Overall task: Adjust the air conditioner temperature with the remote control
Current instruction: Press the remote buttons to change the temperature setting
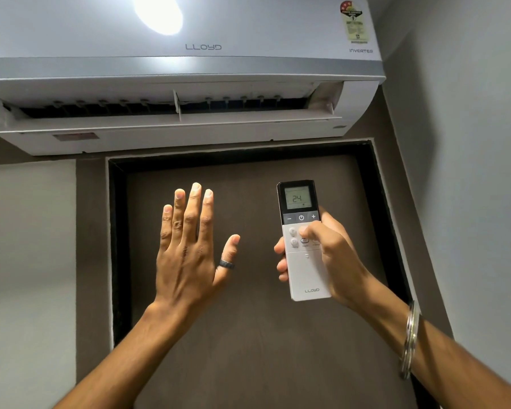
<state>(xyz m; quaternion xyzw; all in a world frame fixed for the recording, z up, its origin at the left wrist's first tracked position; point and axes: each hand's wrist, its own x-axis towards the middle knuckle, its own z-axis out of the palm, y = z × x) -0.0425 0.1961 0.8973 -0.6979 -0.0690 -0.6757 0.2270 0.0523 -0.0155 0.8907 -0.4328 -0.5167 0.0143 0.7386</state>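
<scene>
White remote (304,246) sits in the right hand (331,255), fingers (281,265) wrapped round it, thumb on the buttons (screen says 24). Left hand (186,255) is up, flat, fingers wide, holding nothing. AC (189,84) hangs above.

Dark brown door (248,335) at centre and lower frame, set in black frame (117,231). Pale grey wall (27,246) at left. Grey wall (469,143) at right, angled into corner. Bright glare (158,13) at top centre.
</scene>
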